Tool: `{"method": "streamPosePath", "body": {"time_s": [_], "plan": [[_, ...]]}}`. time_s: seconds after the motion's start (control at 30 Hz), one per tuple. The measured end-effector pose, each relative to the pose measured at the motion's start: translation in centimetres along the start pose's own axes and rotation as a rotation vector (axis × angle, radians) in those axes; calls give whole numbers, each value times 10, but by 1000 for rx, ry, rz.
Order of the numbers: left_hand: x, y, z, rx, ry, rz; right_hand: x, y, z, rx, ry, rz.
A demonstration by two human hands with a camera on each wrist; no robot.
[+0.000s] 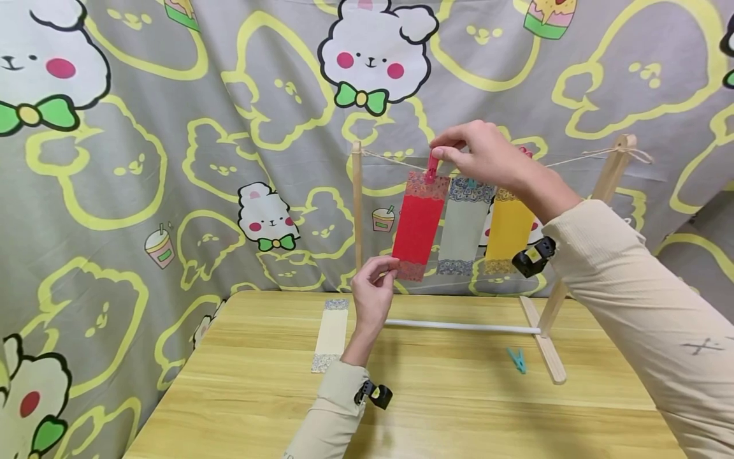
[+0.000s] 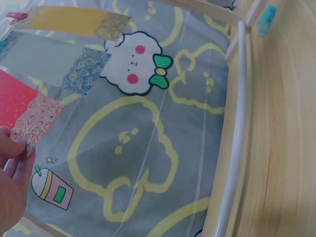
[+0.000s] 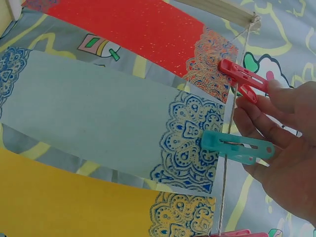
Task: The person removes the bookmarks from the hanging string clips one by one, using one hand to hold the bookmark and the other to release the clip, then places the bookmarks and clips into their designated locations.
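Pinching red clip [image 1: 432,168] with right hand [image 1: 480,152] and corner of red card [image 1: 420,223] with left hand [image 1: 373,292], near centre, beside already hung grey card [image 1: 461,226] and yellow card [image 1: 508,229], with cream card [image 1: 331,331], lower centre, seemingly left to hang.

In the head view, the right arm [image 1: 631,306] reaches in from the lower right corner, slanting up and left to the right hand [image 1: 482,150], above and right of centre, its wrist [image 1: 545,185] bare beyond the cuff. Thumb and forefinger pinch; in the right wrist view the other fingers curve loosely at the right edge. The left forearm [image 1: 329,411] rises from the bottom edge to the left hand [image 1: 373,290], below centre, thumb and fingertips pinching.
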State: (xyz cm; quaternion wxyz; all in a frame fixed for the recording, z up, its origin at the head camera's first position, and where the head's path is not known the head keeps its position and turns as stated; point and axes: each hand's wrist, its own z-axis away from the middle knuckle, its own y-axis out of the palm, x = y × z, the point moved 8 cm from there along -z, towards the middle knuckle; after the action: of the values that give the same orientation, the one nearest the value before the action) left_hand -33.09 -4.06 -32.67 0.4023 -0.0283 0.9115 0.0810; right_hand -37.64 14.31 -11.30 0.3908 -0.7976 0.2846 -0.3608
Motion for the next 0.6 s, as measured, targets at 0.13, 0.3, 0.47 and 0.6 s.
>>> {"method": "streamPosePath", "body": {"time_s": [0.13,0.3,0.47,0.6], "plan": [[0,-1,0,-4,11,0,0,-2,0,-8,10,-7],[1,1,0,2,13,6,-1,-3,1,-18,43,-26],[12,1,-1,3,2,12,-1,-5,0,-60,48,-31],[28,-1,-1,0,-3,5,-1,-8,0,-105,50,-46]]}}
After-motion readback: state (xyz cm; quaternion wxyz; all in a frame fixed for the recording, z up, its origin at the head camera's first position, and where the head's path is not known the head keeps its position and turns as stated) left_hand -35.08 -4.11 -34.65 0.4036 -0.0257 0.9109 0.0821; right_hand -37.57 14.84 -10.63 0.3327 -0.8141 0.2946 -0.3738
